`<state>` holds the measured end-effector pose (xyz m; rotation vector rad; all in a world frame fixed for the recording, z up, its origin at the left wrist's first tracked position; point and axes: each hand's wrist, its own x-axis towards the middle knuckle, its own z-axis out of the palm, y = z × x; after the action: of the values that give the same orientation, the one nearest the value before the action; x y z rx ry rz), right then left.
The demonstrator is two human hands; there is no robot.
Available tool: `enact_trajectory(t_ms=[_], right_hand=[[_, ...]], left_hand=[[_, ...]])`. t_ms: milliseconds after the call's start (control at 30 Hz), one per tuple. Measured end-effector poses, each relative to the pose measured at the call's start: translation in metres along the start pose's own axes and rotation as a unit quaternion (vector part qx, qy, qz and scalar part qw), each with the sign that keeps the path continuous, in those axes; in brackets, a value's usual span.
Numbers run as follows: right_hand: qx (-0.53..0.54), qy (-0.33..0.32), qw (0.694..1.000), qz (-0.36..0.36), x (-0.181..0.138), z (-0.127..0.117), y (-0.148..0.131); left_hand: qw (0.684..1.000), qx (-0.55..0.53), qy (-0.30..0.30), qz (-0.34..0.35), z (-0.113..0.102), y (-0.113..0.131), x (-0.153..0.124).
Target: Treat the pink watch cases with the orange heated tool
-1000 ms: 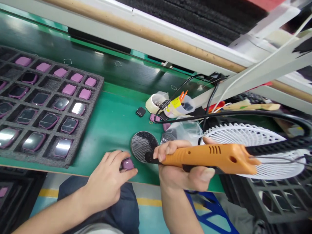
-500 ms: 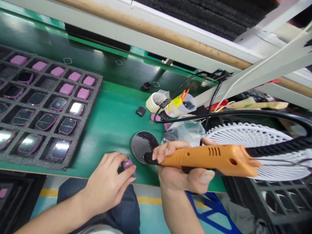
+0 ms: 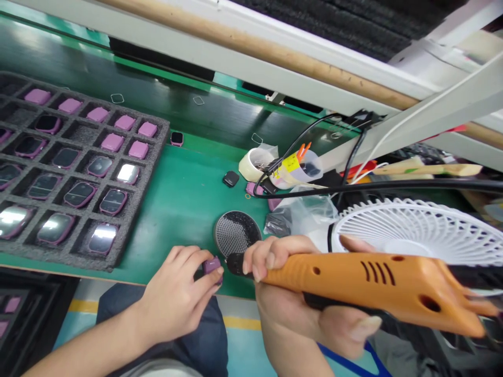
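Observation:
My left hand point(image 3: 178, 293) pinches a small purple watch case point(image 3: 212, 265) between thumb and fingers, low over the table's front edge. Its lower part is hidden by the fingers. My right hand point(image 3: 291, 283) is wrapped round an orange corded electric screwdriver point(image 3: 353, 280), held nearly level. The tool's black nose point(image 3: 234, 263) points left at the purple case, with a small gap between them; the bit's very tip cannot be made out. Just behind the nose lies a round dish point(image 3: 236, 230) with a perforated grid and small dark bits on its right side.
A grey foam tray point(image 3: 135, 204) with purple watches fills the left. Behind the dish lie a black square piece point(image 3: 230, 179), a tape roll point(image 3: 255, 163), a cup point(image 3: 306, 167) and plastic bags point(image 3: 310, 209). A white basket point(image 3: 404, 225) and black cable point(image 3: 393, 186) are at right.
The screwdriver has swung so its nose sits closer to the purple case, and its rear has moved nearer the camera. A purple-rimmed watch now shows beside the tray's far right corner.

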<state>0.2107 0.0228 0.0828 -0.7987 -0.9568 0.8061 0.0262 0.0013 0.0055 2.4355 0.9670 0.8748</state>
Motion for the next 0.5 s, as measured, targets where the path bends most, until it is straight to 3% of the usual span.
enact_trajectory(t_ms=[500], right_hand=[[0.012, -0.010, 1.000, 0.007, 0.0009, 0.0052, 0.0080]], left_hand=[[1.000, -0.003, -0.010, -0.004, 0.0012, 0.0002, 0.0004]])
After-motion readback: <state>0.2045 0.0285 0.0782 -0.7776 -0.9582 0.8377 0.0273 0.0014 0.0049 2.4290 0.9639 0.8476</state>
